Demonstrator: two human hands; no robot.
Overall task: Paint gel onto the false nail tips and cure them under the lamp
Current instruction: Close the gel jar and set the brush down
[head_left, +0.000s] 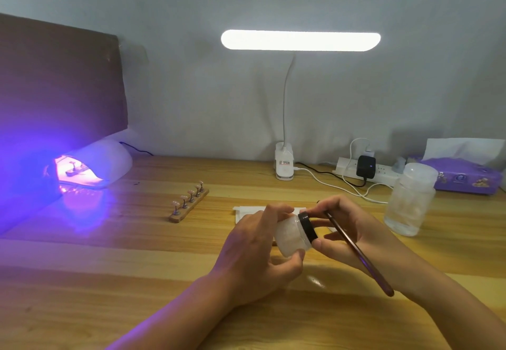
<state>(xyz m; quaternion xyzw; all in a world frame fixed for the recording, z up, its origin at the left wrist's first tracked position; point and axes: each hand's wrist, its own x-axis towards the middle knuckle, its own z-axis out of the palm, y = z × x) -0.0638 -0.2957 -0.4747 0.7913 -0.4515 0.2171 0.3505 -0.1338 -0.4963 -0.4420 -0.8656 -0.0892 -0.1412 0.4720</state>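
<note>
Left grip (254, 253) clamps frosted jar (290, 236), whitish fill; right grip (356, 234) pinches black lid (308, 226).

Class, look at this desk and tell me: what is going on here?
A person's left hand grips a small frosted jar while the right hand, with a brush tucked in it, pinches the jar's black lid. One tip holder sits inside the lit curing lamp; a second holder with five nail tips lies on the table.
</note>
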